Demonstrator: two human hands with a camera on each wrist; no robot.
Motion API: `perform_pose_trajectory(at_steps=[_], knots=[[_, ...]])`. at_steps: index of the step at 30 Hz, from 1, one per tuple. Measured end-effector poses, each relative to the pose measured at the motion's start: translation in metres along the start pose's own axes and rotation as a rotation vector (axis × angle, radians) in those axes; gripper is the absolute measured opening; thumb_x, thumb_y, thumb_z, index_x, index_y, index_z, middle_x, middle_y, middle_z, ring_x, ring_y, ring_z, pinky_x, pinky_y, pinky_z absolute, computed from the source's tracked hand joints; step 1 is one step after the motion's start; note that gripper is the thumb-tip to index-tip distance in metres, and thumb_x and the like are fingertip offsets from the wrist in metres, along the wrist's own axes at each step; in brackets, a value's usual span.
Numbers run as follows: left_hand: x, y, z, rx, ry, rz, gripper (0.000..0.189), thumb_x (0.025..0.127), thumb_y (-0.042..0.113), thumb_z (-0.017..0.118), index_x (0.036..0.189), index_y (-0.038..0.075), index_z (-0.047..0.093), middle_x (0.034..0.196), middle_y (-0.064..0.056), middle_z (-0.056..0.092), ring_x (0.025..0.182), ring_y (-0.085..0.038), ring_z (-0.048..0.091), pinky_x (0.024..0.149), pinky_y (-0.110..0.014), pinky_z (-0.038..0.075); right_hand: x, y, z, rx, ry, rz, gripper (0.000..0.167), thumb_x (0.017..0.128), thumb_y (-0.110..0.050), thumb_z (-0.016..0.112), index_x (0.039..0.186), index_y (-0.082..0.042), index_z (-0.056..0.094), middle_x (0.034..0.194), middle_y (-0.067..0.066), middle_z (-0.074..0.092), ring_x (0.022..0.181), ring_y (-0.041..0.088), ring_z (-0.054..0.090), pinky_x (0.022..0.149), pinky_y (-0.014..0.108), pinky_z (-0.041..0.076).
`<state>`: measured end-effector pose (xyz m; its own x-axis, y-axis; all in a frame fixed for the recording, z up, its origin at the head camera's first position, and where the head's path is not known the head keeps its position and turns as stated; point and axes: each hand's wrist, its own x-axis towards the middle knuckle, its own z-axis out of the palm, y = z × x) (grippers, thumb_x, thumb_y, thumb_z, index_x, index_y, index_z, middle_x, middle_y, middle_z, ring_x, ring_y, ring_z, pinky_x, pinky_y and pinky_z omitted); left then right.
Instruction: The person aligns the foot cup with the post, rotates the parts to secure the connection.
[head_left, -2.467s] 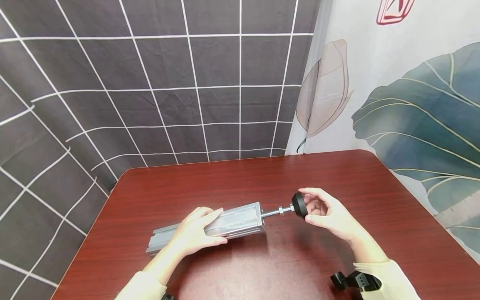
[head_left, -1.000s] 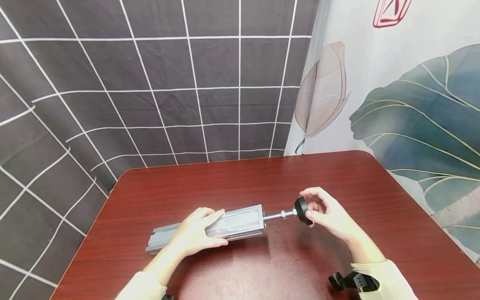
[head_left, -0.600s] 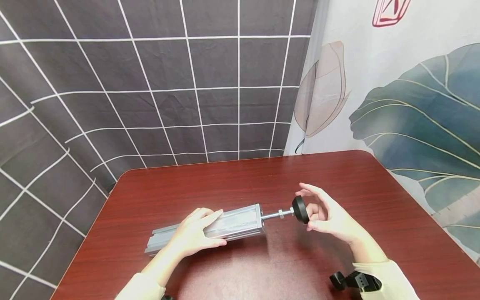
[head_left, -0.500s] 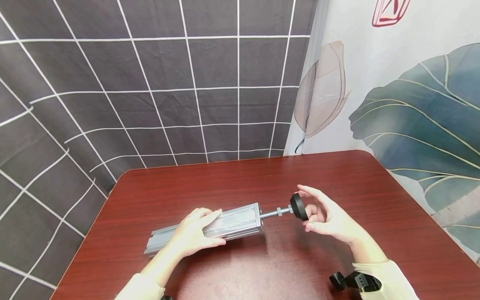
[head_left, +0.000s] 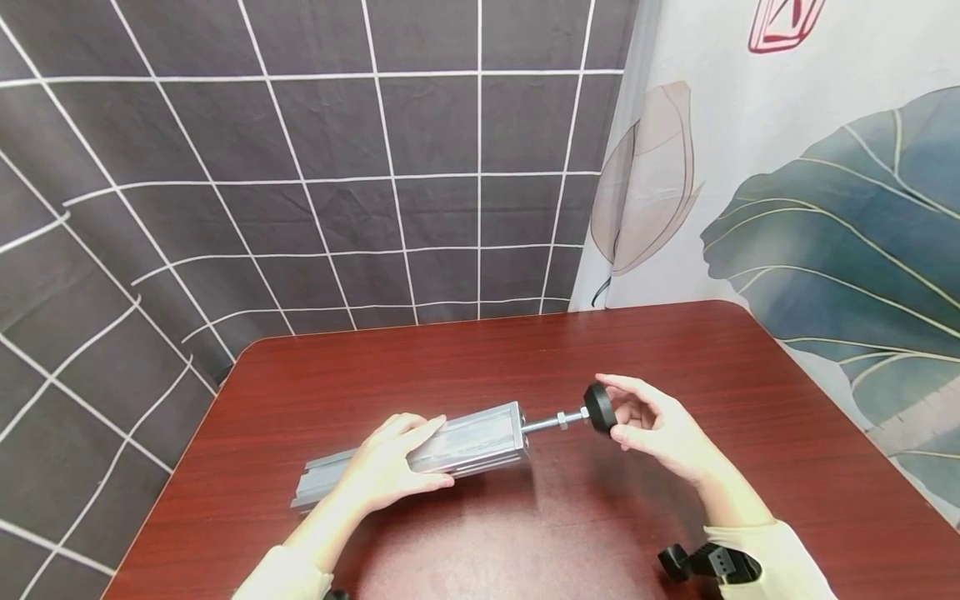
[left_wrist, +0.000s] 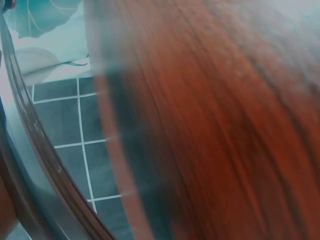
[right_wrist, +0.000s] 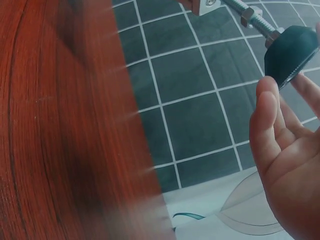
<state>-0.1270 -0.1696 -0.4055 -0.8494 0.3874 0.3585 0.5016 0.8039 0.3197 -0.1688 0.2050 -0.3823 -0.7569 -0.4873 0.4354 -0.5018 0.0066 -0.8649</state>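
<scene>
A silver aluminium profile [head_left: 480, 437] lies at a slant across the table in the head view. My left hand [head_left: 386, 467] grips it around its middle, thumb on the near side and fingers over the top. From its right end sticks a threaded rod with a nut [head_left: 562, 421], tipped by a black levelling foot [head_left: 600, 408]. My right hand [head_left: 656, 425] holds that foot by its rim between thumb and fingers. The right wrist view shows the black foot [right_wrist: 290, 52] close up, the thumb at its edge. In the left wrist view only part of the profile [left_wrist: 35, 155] appears, blurred.
The reddish-brown wooden table [head_left: 450, 367] has its far edge against a dark grid-patterned curtain [head_left: 315, 208]. A white curtain with leaf prints [head_left: 675, 275] hangs at the right. A black wrist camera mount [head_left: 708, 562] juts from the right sleeve.
The right hand's fingers loosened and spread around the foot, then closed on its rim again. Foot and rod shifted slightly up and down. The left hand kept its grip on the profile.
</scene>
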Motion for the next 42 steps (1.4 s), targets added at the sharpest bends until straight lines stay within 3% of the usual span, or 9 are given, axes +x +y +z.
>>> perform_pose_trajectory(at_steps=[5, 9, 15, 23, 25, 28, 33, 36, 42], knots=[[-0.0001, 0.0008, 0.0021, -0.008, 0.001, 0.009, 0.073, 0.064, 0.053, 0.078, 0.126, 0.018, 0.062, 0.104, 0.004, 0.057, 0.099, -0.013, 0.053, 0.084, -0.034, 0.044, -0.0008, 0.0025, -0.0001, 0.022, 0.014, 0.0, 0.059, 0.077, 0.018, 0.06, 0.132, 0.001, 0.047, 0.1, 0.001, 0.061, 0.077, 0.014, 0.061, 0.061, 0.024, 0.051], [-0.0006, 0.0012, 0.003, -0.003, 0.006, 0.017, 0.073, 0.064, 0.054, 0.077, 0.126, 0.018, 0.062, 0.104, 0.004, 0.057, 0.098, -0.013, 0.053, 0.083, -0.033, 0.045, -0.0005, 0.0031, -0.0001, 0.032, 0.012, -0.033, 0.063, 0.078, 0.018, 0.059, 0.135, -0.005, 0.047, 0.109, -0.002, 0.06, 0.068, 0.014, 0.058, 0.057, 0.026, 0.048], [-0.001, 0.0007, 0.0026, -0.016, -0.001, -0.001, 0.073, 0.064, 0.052, 0.078, 0.126, 0.017, 0.062, 0.104, 0.004, 0.057, 0.099, -0.014, 0.052, 0.084, -0.035, 0.044, -0.0004, -0.0001, -0.0021, 0.059, -0.055, -0.036, 0.066, 0.077, 0.015, 0.065, 0.136, 0.002, 0.041, 0.121, -0.002, 0.049, 0.074, 0.012, 0.057, 0.058, 0.025, 0.048], [-0.001, 0.0001, 0.0015, -0.018, -0.009, -0.018, 0.074, 0.064, 0.052, 0.079, 0.126, 0.016, 0.062, 0.104, 0.002, 0.057, 0.099, -0.015, 0.053, 0.083, -0.036, 0.045, -0.0016, -0.0008, -0.0039, 0.094, -0.123, -0.019, 0.074, 0.074, 0.022, 0.061, 0.14, 0.003, 0.033, 0.089, 0.01, 0.052, 0.068, 0.016, 0.055, 0.054, 0.026, 0.048], [-0.0011, 0.0001, 0.0012, -0.017, -0.011, -0.016, 0.074, 0.064, 0.052, 0.079, 0.126, 0.016, 0.062, 0.104, 0.003, 0.057, 0.099, -0.015, 0.053, 0.084, -0.036, 0.045, -0.002, -0.001, -0.004, 0.085, -0.114, -0.009, 0.073, 0.075, 0.021, 0.061, 0.14, 0.001, 0.035, 0.081, 0.009, 0.054, 0.062, 0.017, 0.055, 0.05, 0.027, 0.047], [-0.0012, 0.0005, 0.0006, -0.014, -0.012, -0.012, 0.073, 0.064, 0.052, 0.078, 0.126, 0.016, 0.062, 0.104, 0.003, 0.057, 0.099, -0.015, 0.053, 0.084, -0.036, 0.044, -0.0018, -0.0009, -0.0026, 0.018, -0.069, -0.001, 0.07, 0.076, 0.019, 0.062, 0.139, -0.001, 0.04, 0.089, 0.004, 0.057, 0.057, 0.017, 0.054, 0.046, 0.029, 0.045], [-0.0007, 0.0012, 0.0006, -0.006, -0.01, -0.004, 0.073, 0.065, 0.052, 0.078, 0.126, 0.016, 0.062, 0.104, 0.003, 0.057, 0.099, -0.014, 0.052, 0.084, -0.035, 0.044, -0.0009, -0.0005, 0.0013, -0.056, 0.013, 0.012, 0.061, 0.077, 0.015, 0.063, 0.134, 0.001, 0.046, 0.108, -0.002, 0.056, 0.073, 0.014, 0.059, 0.053, 0.028, 0.049], [-0.0005, 0.0009, 0.0014, -0.007, -0.002, 0.007, 0.073, 0.064, 0.052, 0.078, 0.125, 0.016, 0.062, 0.104, 0.003, 0.057, 0.098, -0.014, 0.053, 0.083, -0.034, 0.045, -0.0004, -0.001, 0.0024, -0.073, 0.034, 0.016, 0.056, 0.078, 0.014, 0.062, 0.131, 0.003, 0.046, 0.105, -0.002, 0.058, 0.073, 0.014, 0.06, 0.057, 0.028, 0.05], [-0.0009, 0.0001, 0.0035, 0.005, -0.014, 0.011, 0.073, 0.066, 0.055, 0.076, 0.126, 0.016, 0.062, 0.105, 0.003, 0.057, 0.099, -0.014, 0.053, 0.084, -0.035, 0.044, 0.0, -0.0008, 0.0022, -0.12, 0.036, 0.019, 0.055, 0.081, 0.012, 0.06, 0.133, -0.005, 0.049, 0.096, -0.003, 0.057, 0.055, 0.017, 0.054, 0.05, 0.031, 0.046]])
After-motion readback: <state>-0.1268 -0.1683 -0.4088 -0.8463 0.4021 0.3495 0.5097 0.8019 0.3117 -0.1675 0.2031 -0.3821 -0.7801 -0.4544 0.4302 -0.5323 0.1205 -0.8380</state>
